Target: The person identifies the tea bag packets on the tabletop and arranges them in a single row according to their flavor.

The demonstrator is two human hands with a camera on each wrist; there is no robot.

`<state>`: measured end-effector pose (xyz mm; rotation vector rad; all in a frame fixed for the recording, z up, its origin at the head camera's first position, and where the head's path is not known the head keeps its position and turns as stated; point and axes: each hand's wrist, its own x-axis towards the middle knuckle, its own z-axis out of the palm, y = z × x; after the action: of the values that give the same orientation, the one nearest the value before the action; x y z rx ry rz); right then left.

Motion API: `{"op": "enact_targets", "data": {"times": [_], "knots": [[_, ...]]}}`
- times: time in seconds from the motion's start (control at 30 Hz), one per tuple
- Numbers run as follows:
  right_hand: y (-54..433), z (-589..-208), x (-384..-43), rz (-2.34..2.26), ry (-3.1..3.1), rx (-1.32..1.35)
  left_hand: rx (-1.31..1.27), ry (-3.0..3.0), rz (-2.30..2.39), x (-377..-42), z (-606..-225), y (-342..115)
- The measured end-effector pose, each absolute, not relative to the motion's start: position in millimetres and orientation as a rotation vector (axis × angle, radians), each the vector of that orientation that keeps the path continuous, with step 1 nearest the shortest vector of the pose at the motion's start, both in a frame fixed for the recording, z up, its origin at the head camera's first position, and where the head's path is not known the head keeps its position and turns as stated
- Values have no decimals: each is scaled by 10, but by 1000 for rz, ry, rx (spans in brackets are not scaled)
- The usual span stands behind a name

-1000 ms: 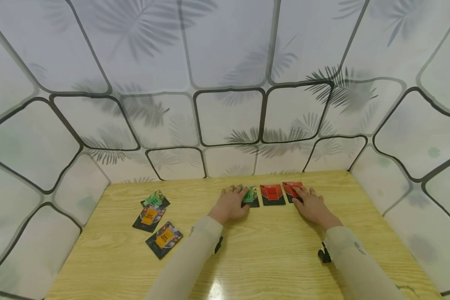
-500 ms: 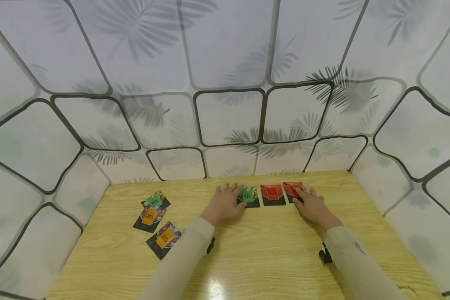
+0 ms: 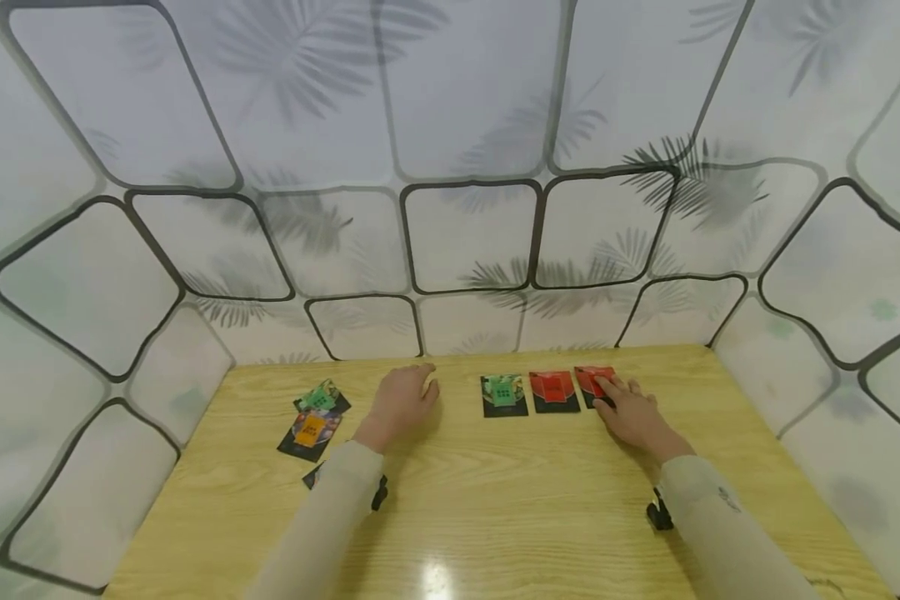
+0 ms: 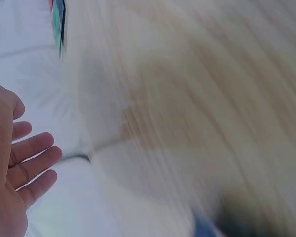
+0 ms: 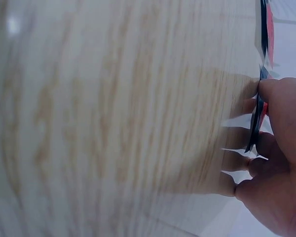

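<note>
My left hand (image 3: 401, 400) is over the table left of the row, fingers extended and holding nothing; the left wrist view shows its palm (image 4: 10, 168) with the fingers apart. At the row's right end, my right hand (image 3: 633, 421) rests its fingertips on a flat red-and-black packet (image 3: 588, 385). In the right wrist view the thumb touches that packet's near edge (image 5: 256, 121). Beside it lie another red packet (image 3: 555, 392) and a green one (image 3: 504, 394), side by side.
On the left, a green packet (image 3: 322, 398) touches an orange-labelled packet (image 3: 310, 431). A third packet (image 3: 313, 477) is mostly hidden under my left sleeve. Patterned white fabric walls (image 3: 465, 242) enclose the wooden table (image 3: 495, 517) at the back and sides.
My left hand has left the green packet in the row and moved left, its sleeve now covering most of the lowest left packet. My right hand stays on the end red packet.
</note>
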<state>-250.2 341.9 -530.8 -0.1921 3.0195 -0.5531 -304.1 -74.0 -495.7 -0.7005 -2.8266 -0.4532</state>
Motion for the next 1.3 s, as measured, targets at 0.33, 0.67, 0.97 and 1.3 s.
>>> {"op": "enact_targets", "data": {"times": [0.33, 0.67, 0.97, 1.3], "knots": [[3426, -5320, -2512, -546, 3027, -210, -478, -2834, -374, -3010, -4992, -1419], [3445, -5339, -2510, -538, 3031, -214, -293, -2976, -356, -2874, -5056, -2009], [3443, -5353, -2506, -541, 3030, -216, -200, -3088, -296, -2806, -5097, -2250], [3450, -5357, -2508, -541, 3029, -216, -142, -3129, -285, -2839, -5133, -2323]]}}
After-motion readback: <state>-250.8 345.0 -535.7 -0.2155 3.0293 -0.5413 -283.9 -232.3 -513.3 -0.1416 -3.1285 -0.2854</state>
